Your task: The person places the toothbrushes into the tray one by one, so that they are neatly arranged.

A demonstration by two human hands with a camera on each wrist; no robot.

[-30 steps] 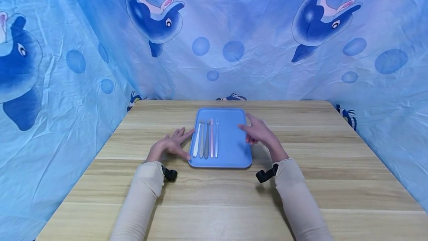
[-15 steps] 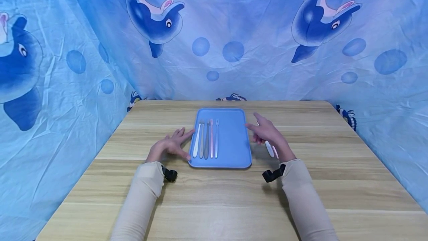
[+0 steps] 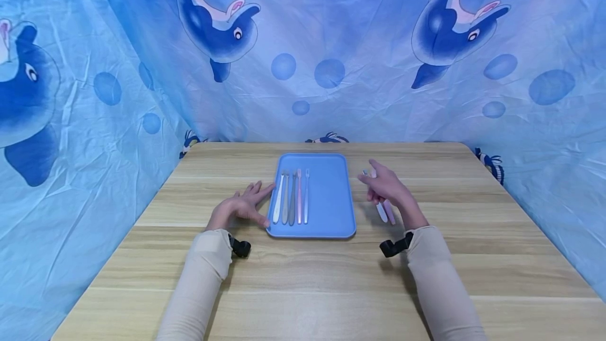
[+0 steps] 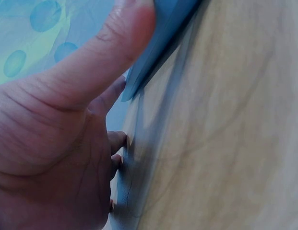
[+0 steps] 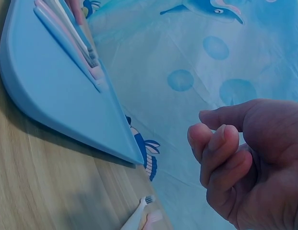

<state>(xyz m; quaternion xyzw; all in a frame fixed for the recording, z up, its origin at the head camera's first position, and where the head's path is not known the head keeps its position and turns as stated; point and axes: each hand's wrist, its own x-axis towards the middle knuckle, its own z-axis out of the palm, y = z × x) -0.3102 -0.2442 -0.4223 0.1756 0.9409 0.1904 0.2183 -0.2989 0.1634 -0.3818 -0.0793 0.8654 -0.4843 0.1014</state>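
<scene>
A blue tray point(image 3: 331, 201) lies on the table with several toothbrushes side by side in its left half, among them a pink toothbrush point(image 3: 299, 201). My left hand point(image 3: 242, 206) rests at the tray's left side, fingers spread, with thumb and index finger at the rim. To the right of the tray, my right hand point(image 3: 387, 186) hovers over two more toothbrushes, a white one point(image 3: 381, 212) and a pink one point(image 3: 389, 211). Its fingers are loosely bent and hold nothing in the right wrist view, where the heads of the white toothbrush point(image 5: 134, 215) and pink toothbrush point(image 5: 152, 219) show below.
The wooden table point(image 3: 303, 288) reaches well beyond the tray on all sides. Blue dolphin-print cloth point(image 3: 303, 57) hangs behind it and along both sides. Each wrist wears a black camera mount, such as the right one point(image 3: 395, 246).
My right hand has moved right, from the tray's right rim to over the table, and the white and pink toothbrushes have come into sight under it. My left hand stays put.
</scene>
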